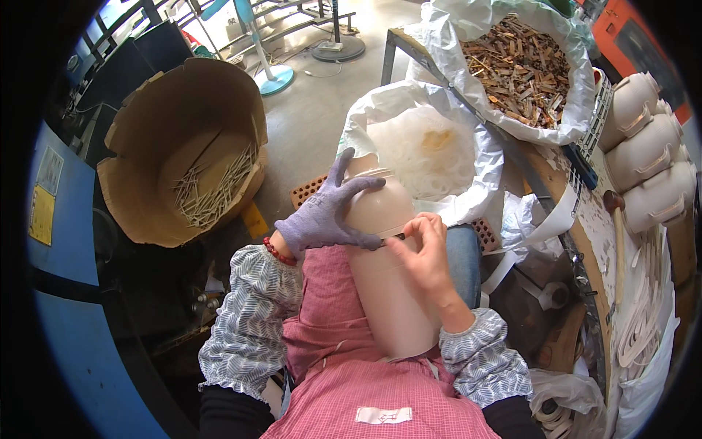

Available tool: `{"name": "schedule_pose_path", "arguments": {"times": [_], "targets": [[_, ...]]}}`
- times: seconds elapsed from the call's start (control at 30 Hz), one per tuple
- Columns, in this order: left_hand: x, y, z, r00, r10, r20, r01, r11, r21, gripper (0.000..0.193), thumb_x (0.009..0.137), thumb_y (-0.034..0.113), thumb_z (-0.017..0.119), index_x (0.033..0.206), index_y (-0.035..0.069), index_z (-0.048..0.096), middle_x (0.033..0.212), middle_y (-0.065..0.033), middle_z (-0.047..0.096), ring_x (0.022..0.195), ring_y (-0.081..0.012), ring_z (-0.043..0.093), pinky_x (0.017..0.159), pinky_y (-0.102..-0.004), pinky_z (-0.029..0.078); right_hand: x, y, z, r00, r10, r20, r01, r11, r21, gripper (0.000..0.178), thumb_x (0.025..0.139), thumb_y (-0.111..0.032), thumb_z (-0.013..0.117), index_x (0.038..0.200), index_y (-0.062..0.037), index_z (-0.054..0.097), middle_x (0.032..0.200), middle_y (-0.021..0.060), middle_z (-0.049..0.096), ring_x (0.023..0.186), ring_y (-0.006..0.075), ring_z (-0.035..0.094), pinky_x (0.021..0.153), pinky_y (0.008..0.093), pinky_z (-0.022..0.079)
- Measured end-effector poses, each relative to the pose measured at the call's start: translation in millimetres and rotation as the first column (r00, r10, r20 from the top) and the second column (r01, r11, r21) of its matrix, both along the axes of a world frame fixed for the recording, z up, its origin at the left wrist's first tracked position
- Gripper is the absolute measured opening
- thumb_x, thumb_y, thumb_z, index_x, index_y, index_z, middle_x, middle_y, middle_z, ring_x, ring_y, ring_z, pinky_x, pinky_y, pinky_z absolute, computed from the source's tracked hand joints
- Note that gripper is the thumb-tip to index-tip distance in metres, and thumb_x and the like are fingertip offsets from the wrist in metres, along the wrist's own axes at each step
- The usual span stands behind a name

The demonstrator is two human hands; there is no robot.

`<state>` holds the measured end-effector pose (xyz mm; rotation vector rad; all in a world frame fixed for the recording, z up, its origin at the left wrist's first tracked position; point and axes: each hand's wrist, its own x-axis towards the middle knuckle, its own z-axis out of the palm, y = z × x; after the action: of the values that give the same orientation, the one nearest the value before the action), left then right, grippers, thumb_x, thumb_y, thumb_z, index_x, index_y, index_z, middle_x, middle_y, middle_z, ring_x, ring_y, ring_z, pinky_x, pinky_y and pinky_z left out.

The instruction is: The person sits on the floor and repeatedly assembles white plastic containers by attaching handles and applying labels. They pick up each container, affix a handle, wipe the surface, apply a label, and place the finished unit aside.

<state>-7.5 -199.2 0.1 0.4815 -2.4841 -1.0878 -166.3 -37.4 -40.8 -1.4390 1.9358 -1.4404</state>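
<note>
A cream plastic canister (391, 296) with a domed shoulder and a narrower neck lies along my lap, its neck pointing away from me. My left hand (325, 208), in a purple-grey knitted glove, grips the shoulder with thumb and fingers spread around it. On the canister's right side my bare right hand (426, 252) has its fingers pinched together near the left thumb. A small dark, thin piece shows between the two hands at the canister's surface. What it is cannot be made out, as the fingers cover most of it.
A cut-down cardboard drum (124, 183) with thin sticks stands left. Ahead, a white sack (486, 164) holds pale translucent scraps. Another sack (585, 80) of brown chips sits behind it. More canisters (647, 154) and a mallet (618, 241) lie on the right bench; a blue machine (69, 241) is far left.
</note>
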Motion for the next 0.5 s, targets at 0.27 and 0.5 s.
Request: {"name": "schedule_pose_path", "arguments": {"times": [0.27,0.5], "targets": [[10,-15,36,0.98,0.042,0.194,-0.02,0.994,-0.112,0.065,0.068,0.042,0.084,0.124,0.019,0.062,0.146,-0.0243,0.032,0.133,-0.0429,0.038,0.106,-0.0472,0.038,-11,-11,-18,0.914,-0.018,0.406,-0.013,0.997,0.073,0.038,0.093,-0.023,0.059,0.123,-0.0023,0.048,0.12,0.0179,0.057,0.111,0.0346,0.056,0.098,0.0387,0.043],[-5,-15,70,0.951,-0.02,0.309,0.08,0.98,-0.183,0.046,0.077,0.037,0.076,0.116,0.015,0.066,0.127,-0.0146,0.058,0.112,-0.0333,0.059,0.093,-0.0434,0.048,-2,-17,66,0.747,0.663,-0.05,-0.664,0.738,-0.119,0.013,0.085,-0.014,0.063,0.094,-0.0053,0.067,0.095,0.0145,0.067,0.093,0.0312,0.063,0.087,0.04,0.048]]}}
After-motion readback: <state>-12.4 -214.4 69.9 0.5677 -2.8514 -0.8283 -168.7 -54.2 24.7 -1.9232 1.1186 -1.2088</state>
